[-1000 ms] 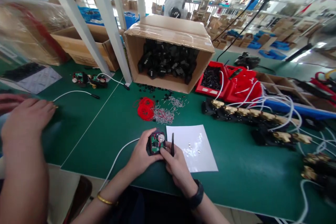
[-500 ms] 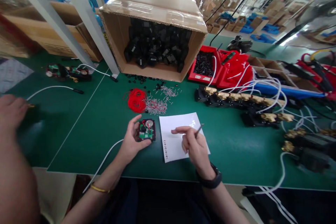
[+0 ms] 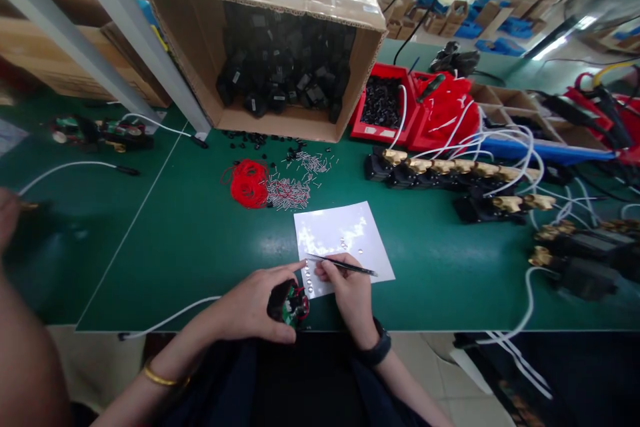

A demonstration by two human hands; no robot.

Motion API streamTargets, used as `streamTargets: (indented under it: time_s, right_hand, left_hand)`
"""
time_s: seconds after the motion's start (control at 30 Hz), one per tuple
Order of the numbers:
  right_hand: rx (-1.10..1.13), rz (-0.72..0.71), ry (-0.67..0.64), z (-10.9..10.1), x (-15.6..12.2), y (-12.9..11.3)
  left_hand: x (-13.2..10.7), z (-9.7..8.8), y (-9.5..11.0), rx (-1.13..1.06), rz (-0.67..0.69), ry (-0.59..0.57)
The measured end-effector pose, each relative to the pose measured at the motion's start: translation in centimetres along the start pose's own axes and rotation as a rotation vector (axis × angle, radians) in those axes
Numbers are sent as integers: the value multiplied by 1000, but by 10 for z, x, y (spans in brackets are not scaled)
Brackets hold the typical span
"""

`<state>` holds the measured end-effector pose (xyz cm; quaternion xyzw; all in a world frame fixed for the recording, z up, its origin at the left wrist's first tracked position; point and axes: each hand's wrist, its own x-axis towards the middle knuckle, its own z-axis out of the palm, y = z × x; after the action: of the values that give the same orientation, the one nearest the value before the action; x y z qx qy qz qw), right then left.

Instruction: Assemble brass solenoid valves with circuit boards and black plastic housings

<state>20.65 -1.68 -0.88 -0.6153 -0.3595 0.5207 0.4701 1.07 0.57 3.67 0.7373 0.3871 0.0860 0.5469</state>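
Observation:
My left hand [image 3: 253, 303] is wrapped round a small black housing with a green circuit board [image 3: 289, 309] and red wires, tilted near the table's front edge. Its index finger reaches to the left edge of a white sheet of paper [image 3: 373, 250]. Between the fingers of my right hand [image 3: 354, 293] is a pair of dark, thin tweezers [image 3: 353, 267], its tip pointing left over the sheet. Just below that tip, a row of small shiny round pieces [image 3: 309, 281] lies along the paper's left edge. A few more bits [image 3: 343, 243] lie mid-sheet.
Behind the paper lie a red wire coil [image 3: 249, 184] and a heap of short wire pieces [image 3: 290, 193]. A cardboard box [image 3: 280, 127] of black housings stands at the back. Red bins [image 3: 356, 121] and brass-fitted units [image 3: 440, 167] are rightward. Another person's hand [image 3: 7, 217] is at far left.
My left hand has brought the housing down and towards me, tilting it. My right hand has moved left and lower, and the tweezers now point at the row of round pieces. The view has shifted.

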Motion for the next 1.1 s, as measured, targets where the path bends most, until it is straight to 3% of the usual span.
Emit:
streamTargets:
  time_s: [0.17, 0.67, 0.77, 0.93, 1.1]
  right_hand:
    - [-61, -42, 57, 2, -2, 2]
    - [-104, -54, -97, -7, 0, -1]
    - [-73, -41, -91, -6, 0, 0]
    - [35, -9, -49, -4, -3, 3]
    - [294, 78, -45, -13, -3, -3]
  left_hand:
    - [-2, -1, -1, -6, -57, -6]
    - [-2, 0, -2, -64, -29, 26]
    - [-5, 0, -5, -81, 1, 162]
    - [-8, -3, -13, -50, -43, 600]
    - [5, 10, -26, -333, 43, 776]
